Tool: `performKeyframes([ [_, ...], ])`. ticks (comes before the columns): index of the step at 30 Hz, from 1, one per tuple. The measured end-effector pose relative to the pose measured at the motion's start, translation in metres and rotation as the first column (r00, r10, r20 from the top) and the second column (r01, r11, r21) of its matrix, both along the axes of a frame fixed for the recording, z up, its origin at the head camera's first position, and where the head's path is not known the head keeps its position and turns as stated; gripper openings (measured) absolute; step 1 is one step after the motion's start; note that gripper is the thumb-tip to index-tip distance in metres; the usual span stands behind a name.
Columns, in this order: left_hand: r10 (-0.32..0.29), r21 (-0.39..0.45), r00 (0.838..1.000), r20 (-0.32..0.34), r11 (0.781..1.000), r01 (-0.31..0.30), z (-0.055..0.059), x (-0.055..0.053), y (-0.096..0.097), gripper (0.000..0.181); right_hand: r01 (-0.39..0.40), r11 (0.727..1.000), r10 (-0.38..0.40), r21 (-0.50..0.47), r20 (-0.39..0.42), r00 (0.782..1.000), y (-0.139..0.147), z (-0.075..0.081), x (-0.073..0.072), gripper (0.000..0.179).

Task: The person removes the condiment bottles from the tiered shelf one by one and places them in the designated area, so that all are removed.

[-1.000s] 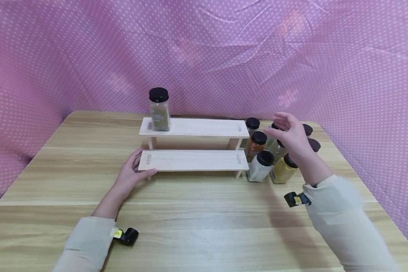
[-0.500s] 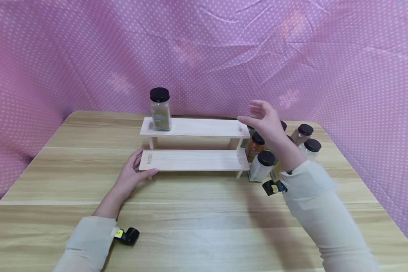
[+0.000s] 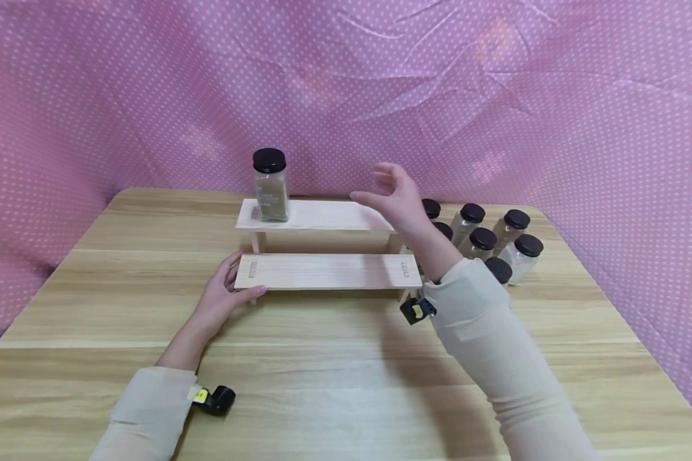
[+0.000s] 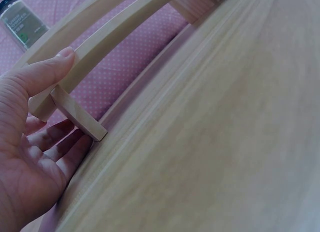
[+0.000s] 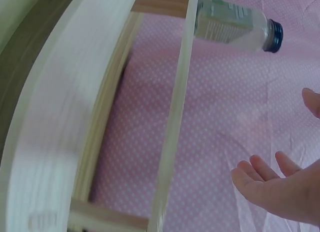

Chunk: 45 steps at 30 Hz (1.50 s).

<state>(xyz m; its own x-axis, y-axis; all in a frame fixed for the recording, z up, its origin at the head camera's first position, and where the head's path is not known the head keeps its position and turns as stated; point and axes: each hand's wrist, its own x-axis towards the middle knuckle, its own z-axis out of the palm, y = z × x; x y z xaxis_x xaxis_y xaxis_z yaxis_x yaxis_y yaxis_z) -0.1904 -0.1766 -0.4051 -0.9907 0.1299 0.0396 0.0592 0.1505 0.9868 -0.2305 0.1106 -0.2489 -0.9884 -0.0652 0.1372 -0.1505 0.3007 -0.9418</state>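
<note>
A two-step wooden spice rack (image 3: 329, 271) stands on the table, its lower board in front of the raised upper board (image 3: 329, 216). My left hand (image 3: 218, 296) holds the left end of the lower step; in the left wrist view the thumb (image 4: 50, 71) lies on the board and the fingers curl beside its leg (image 4: 80, 117). One spice jar (image 3: 272, 195) with a black lid and greenish contents stands upright at the upper board's left end. My right hand (image 3: 400, 200) hovers above the upper board's right part, fingers apart and holding nothing, to the right of that jar.
Several black-lidded spice jars (image 3: 467, 221) are grouped on the wooden table (image 3: 300, 365) right of the rack, partly hidden by my right forearm. Pink dotted cloth (image 3: 323, 96) hangs behind the table and along its sides.
My right hand has moved left from over the grouped jars to above the upper board, uncovering some of the jars. The left hand, the rack and the jar on it stay in place.
</note>
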Motion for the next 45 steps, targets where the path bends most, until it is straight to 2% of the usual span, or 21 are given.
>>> performKeyframes([
  [8, -0.014, 0.008, 1.0, -0.006, 1.0, 0.014, -0.001, -0.001, 0.003, 0.09, -0.032, 0.997, 0.033, -0.063, 0.008, 0.999, -0.021, -0.013, -0.01, 0.066],
  [20, -0.008, 0.003, 1.0, -0.008, 1.0, 0.008, -0.002, 0.0, 0.003, 0.091, -0.06, 0.998, 0.06, -0.011, -0.023, 0.998, -0.066, -0.02, -0.02, 0.07],
  [26, 0.0, -0.017, 1.0, -0.031, 1.0, 0.0, -0.001, 0.002, 0.002, 0.091, -0.091, 0.996, 0.09, 0.013, 0.004, 0.996, -0.089, -0.029, -0.023, 0.077],
  [30, 0.0, -0.014, 1.0, -0.029, 1.0, -0.001, -0.001, 0.001, 0.001, 0.091, -0.078, 0.997, 0.078, 0.01, 0.028, 0.997, -0.101, -0.035, -0.024, 0.08],
  [33, 0.0, -0.005, 1.0, -0.005, 1.0, 0.0, -0.002, 0.0, 0.0, 0.091, -0.067, 0.998, 0.067, -0.012, 0.022, 0.997, -0.109, -0.039, -0.025, 0.079],
  [38, 0.0, 0.01, 1.0, 0.022, 1.0, 0.0, -0.002, 0.0, -0.002, 0.09, -0.037, 0.999, 0.036, -0.025, -0.02, 0.999, -0.121, -0.045, -0.027, 0.073],
  [45, -0.001, 0.012, 1.0, 0.016, 1.0, 0.001, -0.001, -0.001, -0.001, 0.089, 0.012, 0.999, -0.016, -0.045, -0.095, 0.995, -0.137, -0.05, -0.029, 0.067],
])
